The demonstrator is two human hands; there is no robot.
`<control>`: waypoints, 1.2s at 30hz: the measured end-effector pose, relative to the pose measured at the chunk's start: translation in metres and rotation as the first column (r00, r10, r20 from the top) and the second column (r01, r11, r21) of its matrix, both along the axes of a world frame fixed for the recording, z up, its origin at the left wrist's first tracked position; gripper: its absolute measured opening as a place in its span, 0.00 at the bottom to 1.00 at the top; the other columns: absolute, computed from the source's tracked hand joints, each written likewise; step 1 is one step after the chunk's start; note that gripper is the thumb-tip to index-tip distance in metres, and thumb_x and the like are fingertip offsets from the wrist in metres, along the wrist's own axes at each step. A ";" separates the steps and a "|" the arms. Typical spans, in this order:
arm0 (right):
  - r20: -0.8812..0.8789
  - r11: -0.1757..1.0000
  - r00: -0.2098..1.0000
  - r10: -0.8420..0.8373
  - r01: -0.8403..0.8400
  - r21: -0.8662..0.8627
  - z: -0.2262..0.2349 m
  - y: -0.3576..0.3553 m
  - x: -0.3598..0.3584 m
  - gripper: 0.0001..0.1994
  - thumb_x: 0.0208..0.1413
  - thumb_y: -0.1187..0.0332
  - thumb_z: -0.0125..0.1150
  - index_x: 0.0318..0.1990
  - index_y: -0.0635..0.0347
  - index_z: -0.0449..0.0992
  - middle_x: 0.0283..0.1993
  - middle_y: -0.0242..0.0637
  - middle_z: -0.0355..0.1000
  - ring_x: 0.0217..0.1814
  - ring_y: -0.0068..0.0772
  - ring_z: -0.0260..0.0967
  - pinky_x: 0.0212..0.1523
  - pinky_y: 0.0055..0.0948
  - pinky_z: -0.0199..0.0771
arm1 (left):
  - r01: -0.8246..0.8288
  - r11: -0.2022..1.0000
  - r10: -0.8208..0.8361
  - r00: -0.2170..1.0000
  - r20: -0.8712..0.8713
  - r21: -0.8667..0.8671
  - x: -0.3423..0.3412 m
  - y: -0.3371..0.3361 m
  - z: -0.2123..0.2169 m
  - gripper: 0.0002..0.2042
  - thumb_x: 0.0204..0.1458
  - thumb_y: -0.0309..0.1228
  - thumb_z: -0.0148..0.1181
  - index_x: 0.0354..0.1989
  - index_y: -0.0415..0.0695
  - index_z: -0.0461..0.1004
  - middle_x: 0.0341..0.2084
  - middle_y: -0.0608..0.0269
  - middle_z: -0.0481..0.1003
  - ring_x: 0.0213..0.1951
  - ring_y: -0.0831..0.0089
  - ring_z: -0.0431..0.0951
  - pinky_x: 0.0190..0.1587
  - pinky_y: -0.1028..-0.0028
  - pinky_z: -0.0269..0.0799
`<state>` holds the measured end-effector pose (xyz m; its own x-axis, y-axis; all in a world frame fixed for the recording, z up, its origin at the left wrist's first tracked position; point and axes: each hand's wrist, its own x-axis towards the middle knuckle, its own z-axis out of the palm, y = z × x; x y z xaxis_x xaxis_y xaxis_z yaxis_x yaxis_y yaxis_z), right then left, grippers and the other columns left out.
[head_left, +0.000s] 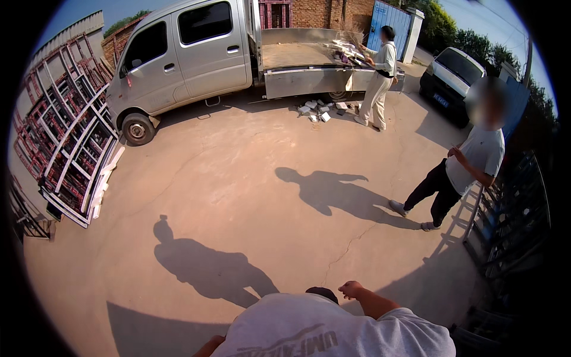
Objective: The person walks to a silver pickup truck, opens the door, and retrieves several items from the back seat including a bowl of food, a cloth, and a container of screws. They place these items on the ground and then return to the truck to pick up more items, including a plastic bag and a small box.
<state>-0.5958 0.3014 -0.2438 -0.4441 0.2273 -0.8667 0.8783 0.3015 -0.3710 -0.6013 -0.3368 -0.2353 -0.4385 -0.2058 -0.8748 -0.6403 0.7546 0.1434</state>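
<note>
Sunlit concrete yard (238,196) ahead of you, your right hand (351,290) loosely curled and holding nothing, left hand (209,347) barely visible, fingers hidden, grey flatbed truck (196,53) beyond, two people standing right.

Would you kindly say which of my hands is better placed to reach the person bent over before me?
Neither can be picked: your hands are out of view. The raised fist and the elbow by the grey shirt seem to be that person's own.
</note>
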 end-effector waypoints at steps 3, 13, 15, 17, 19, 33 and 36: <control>0.227 0.959 0.947 -0.226 0.257 -0.119 -0.065 0.045 0.049 0.15 0.59 0.58 0.58 0.36 0.64 0.75 0.27 0.40 0.75 0.26 0.33 0.77 0.19 0.34 0.73 | -0.019 1.000 0.019 0.999 0.032 0.002 -0.110 0.003 0.019 0.21 0.55 0.46 0.58 0.26 0.35 0.75 0.22 0.52 0.75 0.28 0.62 0.77 0.34 0.62 0.73; 0.069 0.823 0.822 -0.566 0.558 0.106 -0.069 0.062 -0.206 0.12 0.56 0.66 0.63 0.29 0.68 0.72 0.24 0.43 0.72 0.22 0.43 0.75 0.17 0.35 0.72 | -0.306 0.895 0.440 0.722 -0.534 0.324 -0.382 0.052 0.030 0.17 0.58 0.41 0.56 0.26 0.38 0.71 0.14 0.61 0.69 0.19 0.71 0.73 0.25 0.64 0.69; 0.048 0.897 0.897 -0.440 0.436 0.073 -0.066 0.046 -0.309 0.13 0.57 0.64 0.61 0.32 0.69 0.74 0.25 0.42 0.73 0.21 0.39 0.75 0.17 0.34 0.71 | -0.174 0.965 0.251 0.833 -0.493 0.196 -0.420 0.073 0.072 0.17 0.61 0.41 0.53 0.24 0.42 0.69 0.13 0.67 0.65 0.13 0.74 0.65 0.16 0.70 0.60; -0.003 0.990 0.991 -0.135 0.135 0.043 -0.054 0.029 -0.427 0.14 0.56 0.62 0.61 0.35 0.68 0.76 0.26 0.40 0.75 0.22 0.35 0.74 0.20 0.34 0.72 | -0.104 0.991 0.131 0.891 -0.435 0.086 -0.449 0.076 0.094 0.20 0.59 0.43 0.54 0.21 0.40 0.70 0.13 0.62 0.69 0.14 0.70 0.69 0.18 0.65 0.64; -0.104 0.983 0.991 0.083 -0.065 0.171 0.027 -0.013 -0.537 0.18 0.53 0.53 0.60 0.31 0.62 0.79 0.29 0.43 0.79 0.26 0.32 0.77 0.31 0.35 0.76 | -0.074 0.997 0.060 0.905 -0.420 -0.018 -0.465 0.060 0.086 0.23 0.57 0.45 0.55 0.18 0.38 0.70 0.14 0.56 0.71 0.16 0.65 0.71 0.21 0.61 0.66; -0.233 0.992 0.965 -0.124 0.123 -0.021 0.022 -0.041 -0.870 0.14 0.52 0.62 0.64 0.39 0.64 0.79 0.26 0.37 0.75 0.25 0.32 0.75 0.30 0.33 0.77 | -0.016 0.998 -0.015 0.835 -0.550 -0.053 -0.763 0.008 -0.021 0.27 0.55 0.51 0.57 0.16 0.38 0.69 0.11 0.55 0.68 0.19 0.61 0.73 0.28 0.58 0.69; -0.236 0.995 0.972 -0.009 0.033 0.096 0.027 -0.037 -0.892 0.15 0.50 0.60 0.64 0.38 0.64 0.80 0.27 0.41 0.77 0.28 0.32 0.77 0.33 0.31 0.78 | -0.357 0.914 0.405 0.832 -0.380 0.192 -0.901 0.030 0.035 0.24 0.58 0.48 0.59 0.16 0.44 0.66 0.11 0.66 0.65 0.17 0.71 0.67 0.22 0.63 0.64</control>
